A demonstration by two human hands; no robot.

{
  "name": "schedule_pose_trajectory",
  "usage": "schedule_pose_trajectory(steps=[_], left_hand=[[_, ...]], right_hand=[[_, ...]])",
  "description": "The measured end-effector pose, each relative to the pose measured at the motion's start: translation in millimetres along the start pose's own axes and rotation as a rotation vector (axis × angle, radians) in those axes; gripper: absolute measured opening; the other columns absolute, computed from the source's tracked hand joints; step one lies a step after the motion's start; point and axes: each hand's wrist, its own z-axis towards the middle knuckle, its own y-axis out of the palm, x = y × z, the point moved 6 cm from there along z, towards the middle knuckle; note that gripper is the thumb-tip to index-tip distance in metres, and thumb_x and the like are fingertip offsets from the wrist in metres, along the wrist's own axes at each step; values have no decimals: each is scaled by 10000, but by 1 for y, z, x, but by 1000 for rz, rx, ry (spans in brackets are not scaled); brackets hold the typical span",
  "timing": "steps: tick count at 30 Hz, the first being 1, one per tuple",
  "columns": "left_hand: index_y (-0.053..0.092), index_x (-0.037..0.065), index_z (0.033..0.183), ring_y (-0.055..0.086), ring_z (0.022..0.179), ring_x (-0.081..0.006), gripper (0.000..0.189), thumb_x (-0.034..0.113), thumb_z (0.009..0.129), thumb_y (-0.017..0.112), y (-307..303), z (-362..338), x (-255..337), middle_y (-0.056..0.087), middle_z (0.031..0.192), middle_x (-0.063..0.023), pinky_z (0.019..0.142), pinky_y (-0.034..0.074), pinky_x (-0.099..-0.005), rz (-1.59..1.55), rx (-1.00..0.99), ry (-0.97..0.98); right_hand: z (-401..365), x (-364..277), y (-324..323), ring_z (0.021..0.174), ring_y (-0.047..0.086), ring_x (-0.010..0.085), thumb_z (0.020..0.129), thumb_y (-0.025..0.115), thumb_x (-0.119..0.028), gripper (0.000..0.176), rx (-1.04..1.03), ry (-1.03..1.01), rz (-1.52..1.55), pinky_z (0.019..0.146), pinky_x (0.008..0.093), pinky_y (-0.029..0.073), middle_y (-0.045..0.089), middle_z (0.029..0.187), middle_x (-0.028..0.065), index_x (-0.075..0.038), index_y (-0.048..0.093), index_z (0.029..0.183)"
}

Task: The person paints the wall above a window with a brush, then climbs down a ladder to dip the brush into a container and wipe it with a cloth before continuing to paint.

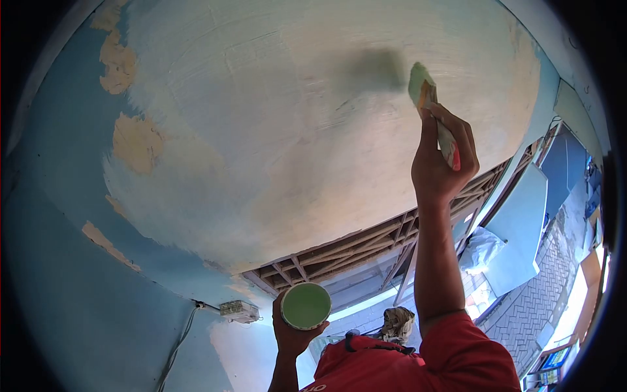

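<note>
My right hand (450,147) is raised with its fingers wrapped round the handle of a paintbrush (424,91). Pale green paint covers the bristles, which are at or very close to the large painted surface (274,130); contact is hard to tell. That surface, a ceiling or upper wall, is streaked with whitish-green paint over cream. Lower down, my left hand (294,334) grips a round tub (305,306) from its side. Smooth green paint shows inside the tub. A dark shadow lies on the surface left of the brush.
Bare cream patches (138,142) break up the blue paint at left. Wooden lattice (339,251) runs below the painted surface. A box fitting (239,311) with a cable (177,346) is on the lower left wall. At right hang a light blue panel (519,228) and plastic sheeting (482,250).
</note>
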Motion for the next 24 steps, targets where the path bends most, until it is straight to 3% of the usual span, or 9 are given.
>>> schedule_pose_trajectory(steps=[2, 6, 10, 12, 14, 16, 17, 22, 24], left_hand=[[402, 56, 1500, 660, 1242, -280, 1152, 165, 564, 1064, 1, -1, 0, 646, 1355, -152, 1045, 566, -431, -4, 11, 6], [392, 54, 1504, 665, 1233, -274, 1158, 163, 567, 1063, 16, 1, 7, 645, 1352, -156, 1028, 577, -425, -76, 12, -13], [380, 56, 1507, 668, 1224, -269, 1161, 156, 572, 1060, 32, 4, 10, 643, 1344, -154, 1011, 587, -422, -85, -49, -40], [377, 58, 1508, 668, 1223, -268, 1157, 151, 577, 1058, 37, 7, 12, 643, 1341, -152, 1010, 588, -424, -85, -76, -27], [389, 32, 1506, 655, 1245, -273, 1174, 159, 550, 1059, 42, 8, 14, 631, 1367, -156, 1043, 566, -426, -153, -94, -33], [388, 31, 1506, 659, 1241, -274, 1172, 151, 551, 1058, 41, 7, 11, 632, 1365, -157, 1039, 568, -426, -132, -94, -35], [387, 29, 1507, 662, 1237, -276, 1171, 143, 553, 1056, 39, 5, 10, 633, 1364, -158, 1036, 570, -426, -113, -91, -35], [388, 39, 1506, 658, 1242, -280, 1159, 151, 568, 1059, 32, -3, 4, 633, 1356, -156, 1031, 573, -429, -104, -79, 0], [372, 20, 1512, 651, 1256, -284, 1175, 129, 562, 1054, 28, -10, -4, 624, 1372, -163, 1047, 564, -435, -77, -72, -16]], right_hand=[[-14, -14, 12, 843, 770, 213, 857, 790, 3, 141, 8, -156, -9, 755, 328, 603, 785, 971, 104, -52, 798, 986], [-63, -72, 53, 808, 768, 233, 812, 808, -27, 187, -169, -159, 12, 703, 318, 606, 781, 965, 81, -94, 807, 987], [-68, -81, 51, 842, 779, 225, 815, 809, 15, 220, -297, -63, 151, 730, 314, 611, 784, 998, 90, -76, 802, 1015], [-54, -62, 40, 889, 784, 215, 832, 797, 72, 233, -345, -10, 404, 769, 311, 610, 788, 1024, 116, -44, 790, 1033], [-41, -31, 26, 934, 766, 170, 879, 772, 84, 192, -373, 180, 398, 819, 303, 602, 795, 1012, 122, -14, 783, 1044], [-18, 10, 10, 907, 753, 133, 912, 754, 42, 164, -280, 157, 241, 822, 272, 589, 801, 979, 92, -23, 794, 1058], [-12, 40, 3, 889, 736, 109, 917, 776, 0, 145, -220, 355, 258, 811, 259, 579, 800, 953, 72, -26, 798, 1058], [15, 62, -34, 868, 744, 137, 910, 785, -11, 125, 110, 133, -37, 804, 280, 589, 796, 985, 74, -33, 801, 1033], [3, 57, -27, 848, 759, 172, 900, 778, 3, 132, 112, 75, -45, 799, 291, 594, 795, 981, 90, -49, 800, 1020]])
